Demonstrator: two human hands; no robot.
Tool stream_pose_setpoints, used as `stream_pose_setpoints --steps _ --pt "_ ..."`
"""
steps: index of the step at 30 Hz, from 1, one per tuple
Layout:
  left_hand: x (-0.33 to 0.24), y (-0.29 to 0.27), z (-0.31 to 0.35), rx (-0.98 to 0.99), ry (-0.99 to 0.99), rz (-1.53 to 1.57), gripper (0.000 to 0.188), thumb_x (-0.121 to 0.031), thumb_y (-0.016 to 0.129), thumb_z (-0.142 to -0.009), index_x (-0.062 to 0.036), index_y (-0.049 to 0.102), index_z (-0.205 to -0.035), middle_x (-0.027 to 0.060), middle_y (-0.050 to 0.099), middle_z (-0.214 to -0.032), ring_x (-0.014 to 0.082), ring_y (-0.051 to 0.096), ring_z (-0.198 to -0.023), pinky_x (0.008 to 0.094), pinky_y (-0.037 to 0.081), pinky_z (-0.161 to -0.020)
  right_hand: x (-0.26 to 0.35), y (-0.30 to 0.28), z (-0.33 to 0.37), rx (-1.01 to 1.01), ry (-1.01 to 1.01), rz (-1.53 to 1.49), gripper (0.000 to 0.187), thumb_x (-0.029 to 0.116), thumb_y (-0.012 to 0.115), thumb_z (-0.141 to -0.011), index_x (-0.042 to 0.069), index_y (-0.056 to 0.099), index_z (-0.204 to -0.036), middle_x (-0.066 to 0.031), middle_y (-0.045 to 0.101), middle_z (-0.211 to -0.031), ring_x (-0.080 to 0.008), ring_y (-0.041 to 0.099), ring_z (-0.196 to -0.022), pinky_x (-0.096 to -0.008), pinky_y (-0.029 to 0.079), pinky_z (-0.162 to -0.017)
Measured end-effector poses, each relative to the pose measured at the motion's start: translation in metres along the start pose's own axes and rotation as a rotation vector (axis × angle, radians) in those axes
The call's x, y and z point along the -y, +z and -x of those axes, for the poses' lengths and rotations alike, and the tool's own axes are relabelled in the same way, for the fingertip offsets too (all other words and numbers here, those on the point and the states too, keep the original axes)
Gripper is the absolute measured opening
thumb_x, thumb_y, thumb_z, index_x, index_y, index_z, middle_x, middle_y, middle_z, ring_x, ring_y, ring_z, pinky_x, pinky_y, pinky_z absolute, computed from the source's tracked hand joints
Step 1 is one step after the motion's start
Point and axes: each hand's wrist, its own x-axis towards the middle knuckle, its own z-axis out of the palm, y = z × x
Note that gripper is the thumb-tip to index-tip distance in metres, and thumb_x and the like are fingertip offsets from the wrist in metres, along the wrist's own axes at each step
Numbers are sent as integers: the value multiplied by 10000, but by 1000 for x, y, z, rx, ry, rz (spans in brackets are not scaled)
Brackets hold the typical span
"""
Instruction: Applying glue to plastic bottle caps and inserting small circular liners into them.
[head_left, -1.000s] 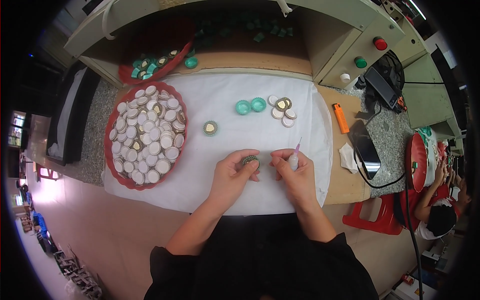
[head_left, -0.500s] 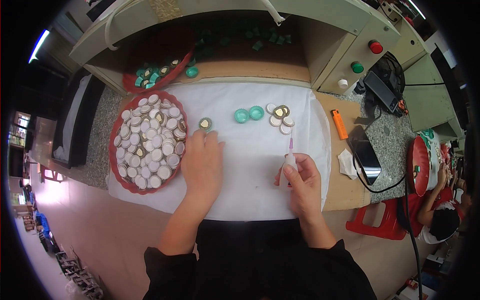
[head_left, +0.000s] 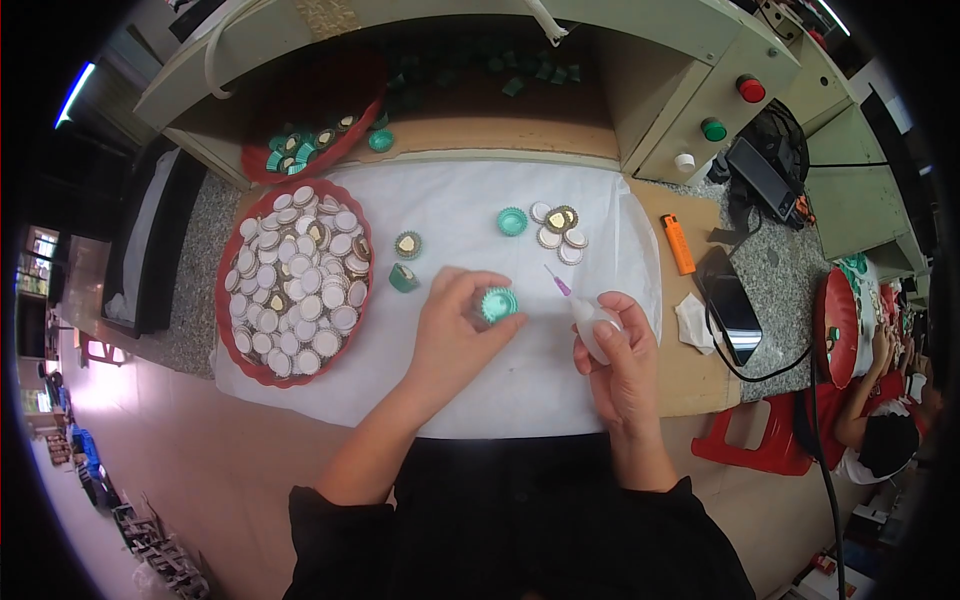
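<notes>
Both my hands are over the white sheet (head_left: 480, 380) on the tabletop, a little apart. My right hand (head_left: 622, 362) is closed around a small squeeze bottle (head_left: 592, 322), its thin purple nozzle (head_left: 556, 281) pointing up and left toward my other hand. My left hand (head_left: 455, 325) now pinches one teal crimped cap (head_left: 497, 303) between fingertips and thumb, open side up, just left of the nozzle tip. Half a second ago that hand was flat out by the red tray with nothing visible in it, and a second ago both hands were joined over a cap; so I judge one piece is finished and a fresh cap has been fetched, ready for the bottle.

Counting outward: one cap in my grasp. Just beyond my left hand lie two single pieces, a teal cap on its side (head_left: 403, 277) and a gold-faced cap (head_left: 407, 244). Farther ahead, between my hands, sits one more teal cap (head_left: 512, 221), and right of it a cluster (head_left: 559, 230) of about five pale and gold discs. To my far left the red tray (head_left: 262, 372) holds dozens of white-lined caps, too many to count. Beyond my right hand lie one orange lighter (head_left: 679, 244) and one dark phone (head_left: 729, 305). Farthest, a second red tray (head_left: 300, 160) carries a handful of teal caps.
</notes>
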Motion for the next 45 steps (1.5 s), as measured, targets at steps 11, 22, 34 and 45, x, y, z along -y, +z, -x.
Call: stream_pose_setpoints --steps 11,22,34,45 --pt "12 3 29 174 -399 961 316 -176 492 -842 -44 384 -1109 109 483 -995 102 448 -684 222 380 -524 -9 -3 -5 4 6 -245 231 162 567 -794 18 504 -964 -51 537 -782 -113 458 -645 -219 367 -559" --pt "24 0 23 160 -414 1156 404 -231 383 -890 32 345 -1194 153 478 -1090 246 505 -961 304 425 -795 -8 3 -8 21 -46 -189 210 184 496 -843 25 493 -980 -78 539 -884 -135 488 -688 -242 404 -604" --pt "42 -1 29 239 -334 1236 361 -191 407 -880 -33 372 -1203 130 486 -1083 199 517 -857 279 435 -711 -12 5 -4 4 -132 -80 196 95 497 -820 35 426 -992 -64 516 -837 -109 487 -670 -233 401 -584" --pt "41 -2 27 207 -429 1351 362 -225 375 -892 4 375 -1173 132 506 -1010 185 496 -809 267 412 -652 -28 6 6 114 -624 612 253 104 574 -780 0 426 -957 -106 463 -903 -163 472 -770 -240 397 -659"
